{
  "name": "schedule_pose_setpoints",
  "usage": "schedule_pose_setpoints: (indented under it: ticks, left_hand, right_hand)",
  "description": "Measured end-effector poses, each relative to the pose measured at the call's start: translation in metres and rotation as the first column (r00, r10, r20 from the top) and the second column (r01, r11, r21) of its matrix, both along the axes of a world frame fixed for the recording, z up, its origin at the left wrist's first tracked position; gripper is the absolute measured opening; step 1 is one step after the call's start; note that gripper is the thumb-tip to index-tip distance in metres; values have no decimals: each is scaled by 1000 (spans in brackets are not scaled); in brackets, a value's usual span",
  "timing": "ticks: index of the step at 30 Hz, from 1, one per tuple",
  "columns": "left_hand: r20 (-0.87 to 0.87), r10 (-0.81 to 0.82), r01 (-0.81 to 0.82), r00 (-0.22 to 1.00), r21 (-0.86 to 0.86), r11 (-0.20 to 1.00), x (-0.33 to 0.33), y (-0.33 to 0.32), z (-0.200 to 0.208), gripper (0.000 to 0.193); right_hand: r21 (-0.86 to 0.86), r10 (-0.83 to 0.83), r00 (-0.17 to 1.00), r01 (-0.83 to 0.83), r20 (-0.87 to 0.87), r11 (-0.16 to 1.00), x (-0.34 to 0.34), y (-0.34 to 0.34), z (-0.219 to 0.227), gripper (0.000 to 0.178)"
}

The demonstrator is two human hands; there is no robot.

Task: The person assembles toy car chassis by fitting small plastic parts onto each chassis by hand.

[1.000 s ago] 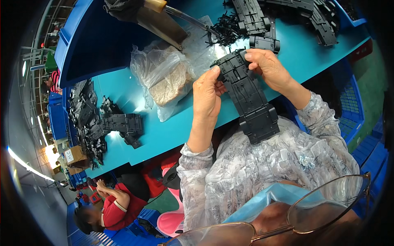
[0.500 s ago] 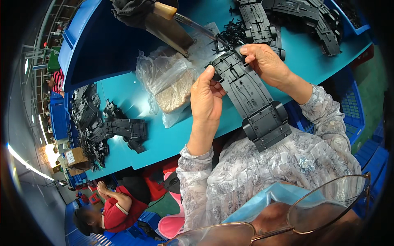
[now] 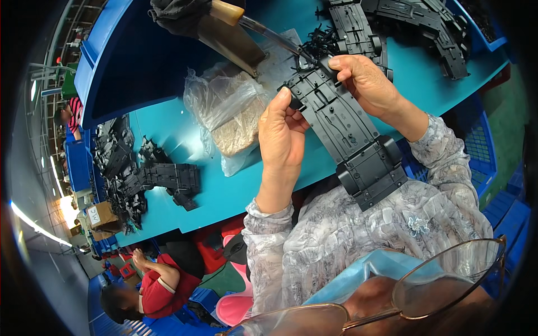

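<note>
Between my two hands is a long black moulded plastic chassis part (image 3: pixel 340 124), tilted, with its wide stepped end toward my body. My left hand (image 3: pixel 281 131) pinches the far left corner between thumb and fingers. At the far right corner, my right hand (image 3: pixel 364 83) grips with its thumb on top; the fingers behind the part are partly hidden. A metal rod with a wooden handle (image 3: pixel 227 12) reaches down to the part's far end. Just beyond lies a heap of small black plastic pieces (image 3: pixel 320 46). A similar chassis part (image 3: pixel 356 31) rests behind my right hand.
A plastic-wrapped tan block (image 3: pixel 235 134) sits on the teal table (image 3: pixel 168 131), left of my hands. Black parts are piled at the left (image 3: pixel 168 176) and far right (image 3: pixel 431 25). A big blue bin (image 3: pixel 129 61) stands at the far left. A co-worker (image 3: pixel 162 285) sits at lower left.
The near end of the chassis part has swung slightly to the right. Both hands keep their hold at its far corners.
</note>
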State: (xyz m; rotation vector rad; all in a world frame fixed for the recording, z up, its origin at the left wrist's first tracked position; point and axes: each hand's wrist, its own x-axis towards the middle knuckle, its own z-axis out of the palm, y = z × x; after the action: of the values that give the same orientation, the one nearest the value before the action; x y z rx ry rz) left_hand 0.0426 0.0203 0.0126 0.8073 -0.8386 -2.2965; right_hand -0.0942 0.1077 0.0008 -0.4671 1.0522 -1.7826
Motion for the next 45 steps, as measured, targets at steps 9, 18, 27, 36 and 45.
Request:
schedule_pose_setpoints:
  ticks: [9, 18, 27, 36, 45]
  left_hand:
    - [-127, -56, 67, 990, 87, 994, 5, -2, 1, 9]
    - [-140, -48, 62, 989, 93, 994, 3, -2, 0, 8]
    - [-124, -38, 51, 992, 101, 994, 2, -3, -1, 8]
    - [-142, -66, 75, 988, 63, 995, 3, -2, 1, 8]
    - [-229, -129, 141, 965, 39, 989, 2, -1, 6, 6]
  right_hand:
    - [-5, 18, 1000, -18, -8, 1000, -1, 1, 3, 19]
    - [-45, 31, 999, -31, 14, 999, -4, 2, 0, 17]
    - [-33, 21, 999, -20, 24, 999, -3, 2, 3, 17]
    - [-70, 56, 998, -56, 0, 996, -4, 3, 0, 19]
    - [-41, 57, 998, -57, -6, 998, -5, 6, 1, 18]
